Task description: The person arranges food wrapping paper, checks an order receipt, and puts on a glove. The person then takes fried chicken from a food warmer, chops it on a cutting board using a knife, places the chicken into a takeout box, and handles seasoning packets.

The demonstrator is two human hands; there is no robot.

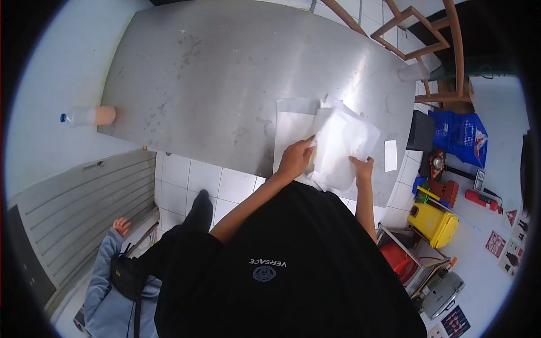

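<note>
White paper sheets [346, 143] lie loosely stacked near the front edge of the metal table [220, 73], some tilted over others. At their left side my left hand [297, 158] has its fingers closed on the edge of the upper sheets. My right hand [362, 167] grips the lower right part of the same sheets between thumb and fingers. Under and left of them lies another pale sheet [286, 121]. A small white slip [390, 155] rests on the table to the right of my right hand.
A bottle [90, 116] stands at the table's left end, a clear container [413, 72] at its right end. Another person [110, 281] in a grey-blue sleeve is at the lower left. Blue bags [461, 135] and a yellow bin [433, 224] are at the right.
</note>
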